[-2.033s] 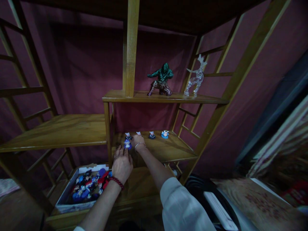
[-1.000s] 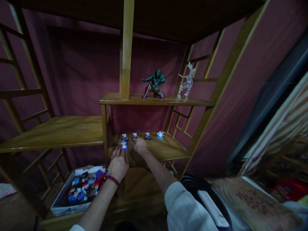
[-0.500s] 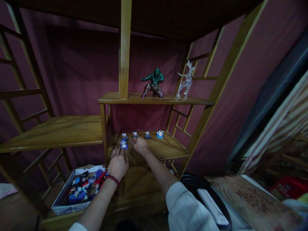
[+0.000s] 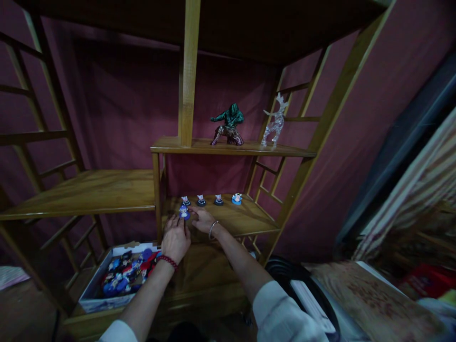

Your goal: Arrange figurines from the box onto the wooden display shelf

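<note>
A small purple figurine (image 4: 184, 213) with a round base stands on the lower right shelf, in front of the leftmost of several figurines in a row. My left hand (image 4: 175, 240), with a red bead bracelet, is just before it; its fingers are spread, the tips close to the base. From the right, my right hand (image 4: 203, 220), wearing a silver bangle, reaches its stretched index finger to the figurine's side. Whether that fingertip presses on it, I cannot tell. Behind are three black-and-white figurines (image 4: 201, 200) and a light-blue figurine (image 4: 237, 199).
A box (image 4: 107, 304) full of small figurines stands low on the left. On the upper shelf (image 4: 206, 148) are a green crouching statue (image 4: 230, 124) and a clear deer ornament (image 4: 275, 122). A wooden post (image 4: 190, 71) rises left of them. At lower right lies a black round object (image 4: 283, 268).
My right hand has moved left, from in front of the row to beside the purple figurine, its index finger now extended. My left hand stays nearly where it was. The view has shifted slightly.
</note>
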Tool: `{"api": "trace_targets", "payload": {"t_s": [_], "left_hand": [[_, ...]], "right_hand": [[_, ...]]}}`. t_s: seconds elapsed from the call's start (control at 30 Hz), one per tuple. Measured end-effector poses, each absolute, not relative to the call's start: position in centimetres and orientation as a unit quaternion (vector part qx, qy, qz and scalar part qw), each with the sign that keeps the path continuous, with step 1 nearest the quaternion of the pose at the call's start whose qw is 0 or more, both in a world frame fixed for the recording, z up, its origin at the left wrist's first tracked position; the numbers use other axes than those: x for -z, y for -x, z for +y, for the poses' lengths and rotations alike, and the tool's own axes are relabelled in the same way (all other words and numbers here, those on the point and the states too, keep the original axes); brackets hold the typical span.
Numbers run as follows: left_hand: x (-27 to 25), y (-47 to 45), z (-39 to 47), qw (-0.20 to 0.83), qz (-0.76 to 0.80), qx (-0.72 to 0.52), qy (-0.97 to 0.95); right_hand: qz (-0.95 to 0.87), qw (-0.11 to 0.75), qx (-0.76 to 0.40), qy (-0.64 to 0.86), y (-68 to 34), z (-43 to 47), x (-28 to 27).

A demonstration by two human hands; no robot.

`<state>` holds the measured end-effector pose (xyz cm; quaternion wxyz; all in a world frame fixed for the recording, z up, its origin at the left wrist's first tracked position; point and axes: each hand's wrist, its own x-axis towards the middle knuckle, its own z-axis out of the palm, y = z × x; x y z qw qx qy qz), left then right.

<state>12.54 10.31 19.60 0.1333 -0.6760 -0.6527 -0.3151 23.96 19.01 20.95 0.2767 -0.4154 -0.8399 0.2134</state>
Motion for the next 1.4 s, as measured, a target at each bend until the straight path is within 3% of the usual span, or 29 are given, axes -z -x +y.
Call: {"api": "trace_targets", "payload": {"t_s": [0.97,1.4], "left_hand": [[-19.7,-12.4,10.4,0.120,-0.649,0.324,0.678],[-20.0,-12.5,10.1,0.105,-0.647,0.339,0.675]], "right_hand": [[-0.837,0.258,-0.148,0.459,-22.9,20.8,-20.7],[-0.820,0.279,-0.211,0.454,-23.2,20.9,-20.2]]}}
